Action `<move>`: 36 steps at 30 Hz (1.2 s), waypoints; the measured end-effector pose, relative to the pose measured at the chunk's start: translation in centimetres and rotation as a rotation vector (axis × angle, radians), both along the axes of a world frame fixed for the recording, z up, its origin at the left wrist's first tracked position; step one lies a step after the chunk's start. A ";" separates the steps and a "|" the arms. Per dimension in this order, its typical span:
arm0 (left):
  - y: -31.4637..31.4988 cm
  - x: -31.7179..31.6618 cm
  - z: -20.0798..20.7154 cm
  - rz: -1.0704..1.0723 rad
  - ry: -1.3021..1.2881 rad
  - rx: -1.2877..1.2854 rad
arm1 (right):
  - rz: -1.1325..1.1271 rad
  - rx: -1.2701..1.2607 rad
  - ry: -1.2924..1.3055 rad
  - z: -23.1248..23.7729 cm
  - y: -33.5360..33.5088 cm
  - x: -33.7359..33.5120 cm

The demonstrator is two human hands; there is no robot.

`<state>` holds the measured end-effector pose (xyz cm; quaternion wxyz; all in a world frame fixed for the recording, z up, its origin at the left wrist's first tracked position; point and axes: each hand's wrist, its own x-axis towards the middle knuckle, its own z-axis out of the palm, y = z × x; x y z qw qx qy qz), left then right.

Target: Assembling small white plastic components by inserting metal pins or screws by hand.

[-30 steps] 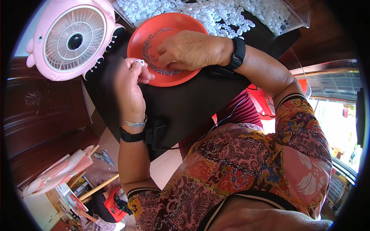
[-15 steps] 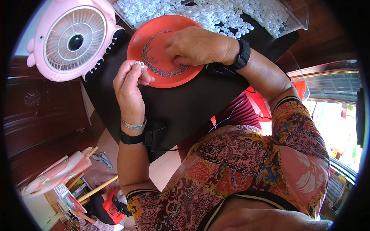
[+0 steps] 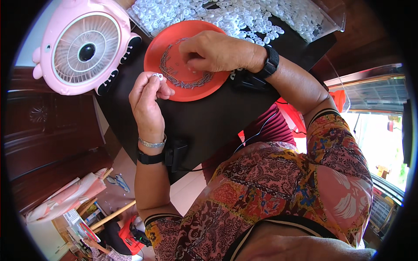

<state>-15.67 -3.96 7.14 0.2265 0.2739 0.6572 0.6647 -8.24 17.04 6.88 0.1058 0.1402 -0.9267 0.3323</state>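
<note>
Between the thumb and fingertips of my left hand (image 3: 147,98) is a small white plastic piece (image 3: 157,77) with holes, held at the near left rim of a round red plate (image 3: 198,94). Small grey metal pins (image 3: 177,81), perhaps nails or screws, lie on the plate in a curved band. My right hand (image 3: 209,51) is over the plate, fingers bent down and drawn together. Its fingertips are partly hidden, and I cannot see what they hold, if anything.
A clear tray (image 3: 337,27) heaped with white plastic pieces (image 3: 235,17) stands behind the plate. Left of it is a pink fan (image 3: 87,52). A black device (image 3: 176,152) with a cable sits by my left wrist on the dark table (image 3: 204,117). Another person's hand (image 3: 96,244) shows lower left.
My right hand has shifted slightly left over the plate, its fingers lifting a little off the pins. My left hand keeps its pinch on the white piece.
</note>
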 end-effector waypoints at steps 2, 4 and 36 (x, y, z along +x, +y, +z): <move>0.0 0.0 0.0 -0.011 0.007 0.011 | -0.004 -0.087 -0.025 0.0 0.1 -0.1; 0.1 0.3 0.1 -0.009 -0.003 0.012 | -0.009 -0.194 -0.042 -0.3 0.2 -0.2; 0.8 2.6 0.1 -0.108 0.014 0.019 | 0.108 -0.794 -0.285 1.4 -2.0 1.1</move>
